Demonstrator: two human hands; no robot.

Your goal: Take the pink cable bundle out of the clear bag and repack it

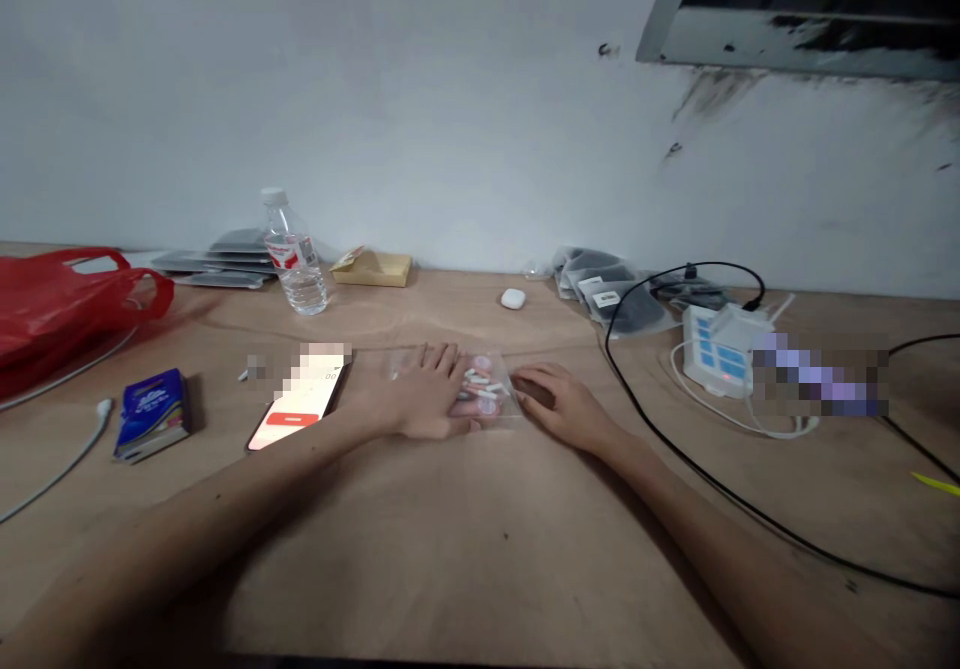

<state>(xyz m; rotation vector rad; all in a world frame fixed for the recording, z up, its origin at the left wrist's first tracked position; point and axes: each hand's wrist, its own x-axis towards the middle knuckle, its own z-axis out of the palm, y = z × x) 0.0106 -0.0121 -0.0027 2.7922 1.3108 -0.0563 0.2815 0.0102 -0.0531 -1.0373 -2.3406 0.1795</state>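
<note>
The light is soft and a bit dim. The wall [450, 99] looks gray-blue, and it gets darker near the top corners. The tabletop [465, 529] is dull brown. Dark, soft shadows lie by both arms, and the bottom left is very dark. The phone [300, 399] has a bright, glowing screen. The bottle [298, 259] has small shiny spots. Most things look a little fuzzy, and the small words are hard to read. Blocky squares hide part of the phone and a patch on the right. Things near the sides look stretched.
</note>
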